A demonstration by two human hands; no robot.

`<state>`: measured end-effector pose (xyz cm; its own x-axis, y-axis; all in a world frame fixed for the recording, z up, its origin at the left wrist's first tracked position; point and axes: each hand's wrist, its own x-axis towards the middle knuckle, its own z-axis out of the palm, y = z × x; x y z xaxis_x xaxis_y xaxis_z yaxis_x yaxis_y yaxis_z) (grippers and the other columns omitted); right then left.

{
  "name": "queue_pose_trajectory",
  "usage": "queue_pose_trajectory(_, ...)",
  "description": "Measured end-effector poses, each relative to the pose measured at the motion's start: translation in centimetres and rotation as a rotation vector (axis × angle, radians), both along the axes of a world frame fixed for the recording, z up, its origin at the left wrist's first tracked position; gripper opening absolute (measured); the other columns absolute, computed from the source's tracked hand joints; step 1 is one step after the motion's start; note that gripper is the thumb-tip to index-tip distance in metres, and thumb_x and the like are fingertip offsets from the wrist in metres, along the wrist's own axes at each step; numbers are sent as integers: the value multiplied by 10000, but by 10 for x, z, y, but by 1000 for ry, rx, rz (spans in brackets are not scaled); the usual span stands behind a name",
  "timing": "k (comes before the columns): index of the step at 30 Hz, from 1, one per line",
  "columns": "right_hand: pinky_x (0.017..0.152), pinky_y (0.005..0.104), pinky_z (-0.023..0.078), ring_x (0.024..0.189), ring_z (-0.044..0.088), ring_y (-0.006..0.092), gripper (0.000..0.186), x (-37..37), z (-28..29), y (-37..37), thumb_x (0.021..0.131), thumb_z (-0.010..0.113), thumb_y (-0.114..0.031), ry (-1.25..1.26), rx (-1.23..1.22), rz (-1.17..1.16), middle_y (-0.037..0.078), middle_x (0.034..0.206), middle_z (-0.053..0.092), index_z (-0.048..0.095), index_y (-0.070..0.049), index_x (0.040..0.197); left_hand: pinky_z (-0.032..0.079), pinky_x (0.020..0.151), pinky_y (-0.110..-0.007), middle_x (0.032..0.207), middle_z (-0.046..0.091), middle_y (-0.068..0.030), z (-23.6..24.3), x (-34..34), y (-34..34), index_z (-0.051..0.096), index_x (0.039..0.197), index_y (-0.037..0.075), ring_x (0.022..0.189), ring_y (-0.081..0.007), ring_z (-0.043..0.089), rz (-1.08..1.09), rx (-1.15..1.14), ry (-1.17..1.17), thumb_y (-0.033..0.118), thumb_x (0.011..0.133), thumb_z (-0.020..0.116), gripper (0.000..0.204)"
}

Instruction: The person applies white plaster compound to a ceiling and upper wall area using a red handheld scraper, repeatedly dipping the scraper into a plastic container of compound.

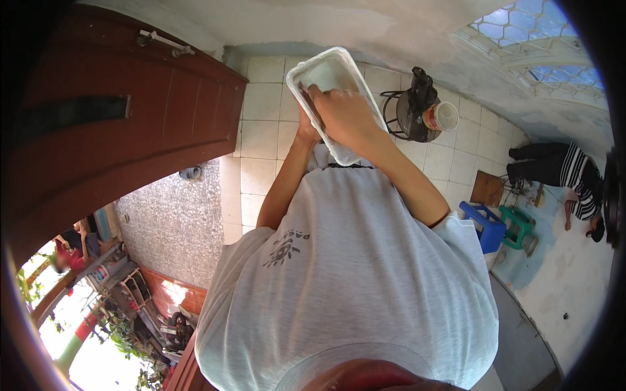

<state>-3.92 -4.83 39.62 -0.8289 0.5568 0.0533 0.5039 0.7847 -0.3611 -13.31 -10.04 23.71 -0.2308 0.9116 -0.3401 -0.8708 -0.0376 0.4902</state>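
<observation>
I hold a white, paint-crusted plastic tray (362,85) up in front of my grey shirt, with pale material coating its inside. My left hand (308,122) grips its left side, the fingers mostly hidden by it. My right hand (342,114) is down inside the tray with its fingers curled; whatever they hold is hidden by the hand and the rim.
A round stool (417,133) bears a black bag (422,88) and bucket (445,116). Blue (486,228) and green (521,221) stools stand right, near a person in stripes (580,179). A brown door (169,111) fills the left; a person in red (72,251) is outside.
</observation>
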Motion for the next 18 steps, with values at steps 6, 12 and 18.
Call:
queue_pose_trajectory(6, 658, 443, 600, 737, 743, 350, 266, 17, 11, -7, 868, 693, -150, -83, 6, 16, 173, 791, 718, 628, 6, 1074, 428, 1162, -503, 1554, 444, -117, -19, -10, -4, 328, 1591, 157, 1407, -315, 472, -20, 178, -146, 857, 928, 302, 964)
queue_pose_trajectory(12, 682, 449, 599, 778, 746, 348, 296, 2, -1, -3, 851, 692, -125, -7, 81, -119, 171, 847, 725, 622, 3, 1109, 420, 1170, -489, 1545, 446, -120, 9, 2, -4, 326, 1590, 165, 1410, -303, 467, -22, 101, 67, 882, 903, 293, 993)
queue_pose_trajectory(18, 692, 471, 599, 827, 736, 365, 391, 10, -2, -9, 832, 704, -72, -10, -46, 73, 166, 908, 729, 603, -29, 1207, 428, 1163, -488, 1529, 463, -125, -3, -8, -14, 332, 1587, 158, 1409, -303, 468, -45, 78, -23, 900, 887, 289, 1021)
